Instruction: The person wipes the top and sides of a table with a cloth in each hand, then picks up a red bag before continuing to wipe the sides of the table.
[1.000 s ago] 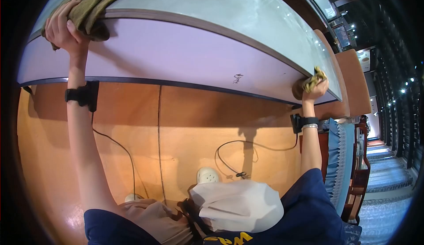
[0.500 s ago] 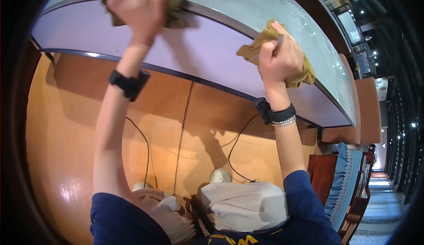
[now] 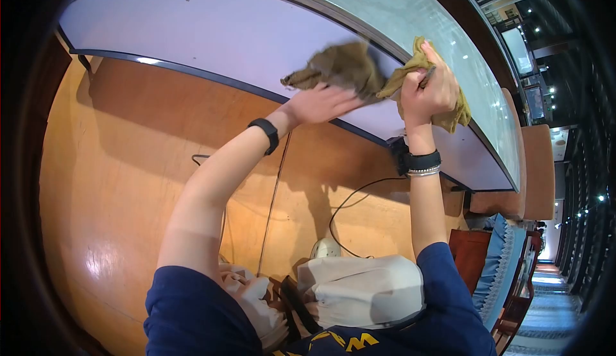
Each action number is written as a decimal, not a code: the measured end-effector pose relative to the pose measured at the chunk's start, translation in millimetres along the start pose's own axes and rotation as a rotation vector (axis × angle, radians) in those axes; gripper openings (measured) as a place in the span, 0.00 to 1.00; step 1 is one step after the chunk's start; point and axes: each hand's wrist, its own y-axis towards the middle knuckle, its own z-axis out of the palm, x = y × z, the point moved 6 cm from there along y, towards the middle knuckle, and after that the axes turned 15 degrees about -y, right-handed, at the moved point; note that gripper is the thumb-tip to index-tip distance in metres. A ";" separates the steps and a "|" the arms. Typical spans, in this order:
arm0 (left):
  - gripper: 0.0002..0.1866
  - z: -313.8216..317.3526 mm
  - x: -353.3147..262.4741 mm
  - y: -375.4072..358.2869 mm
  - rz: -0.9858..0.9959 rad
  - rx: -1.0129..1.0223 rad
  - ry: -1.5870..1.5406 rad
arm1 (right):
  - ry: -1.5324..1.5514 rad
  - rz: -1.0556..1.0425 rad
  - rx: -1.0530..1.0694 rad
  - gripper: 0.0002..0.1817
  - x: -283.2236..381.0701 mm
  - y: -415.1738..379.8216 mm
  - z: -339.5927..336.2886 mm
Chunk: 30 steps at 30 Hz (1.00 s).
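My left hand (image 3: 324,104) lies with its fingers stretched out against a dark olive cloth (image 3: 346,67), which is blurred by motion over the pale lilac side panel (image 3: 160,32) of a long table. To the right, my right hand (image 3: 433,93) is closed on a lighter olive-yellow cloth (image 3: 457,117), near the edge of the glossy grey-green tabletop (image 3: 385,3). The two cloths come close together between my hands. Part of the right cloth sticks up above my fingers and part hangs beside them.
Below the panel is a wooden floor (image 3: 122,195) with a thin black cable (image 3: 340,207) and a white shoe (image 3: 326,248). An orange-brown seat (image 3: 538,173) stands at the right, with a blue ruffled cloth (image 3: 499,260) beside dark red wooden furniture (image 3: 467,260).
My left hand and its cloth have moved right and down, from the tabletop edge onto the side panel. My right hand has shifted slightly right in the view, still holding its cloth.
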 end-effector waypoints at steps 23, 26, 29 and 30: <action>0.08 -59.9 3.0 -8.4 -0.100 0.020 0.023 | -0.063 -0.021 -0.028 0.14 -2.4 -4.7 2.5; 0.10 -62.0 -2.6 -7.1 -0.168 0.055 0.014 | -0.027 -0.024 -0.054 0.13 -2.6 -5.1 2.5; 0.12 -44.1 -5.2 -15.4 -0.209 0.102 0.062 | -0.031 -0.013 -0.068 0.13 -4.4 -6.9 4.6; 0.13 -34.3 -4.8 -20.6 -0.214 0.126 0.091 | -0.028 -0.012 -0.068 0.13 -3.6 -6.9 4.5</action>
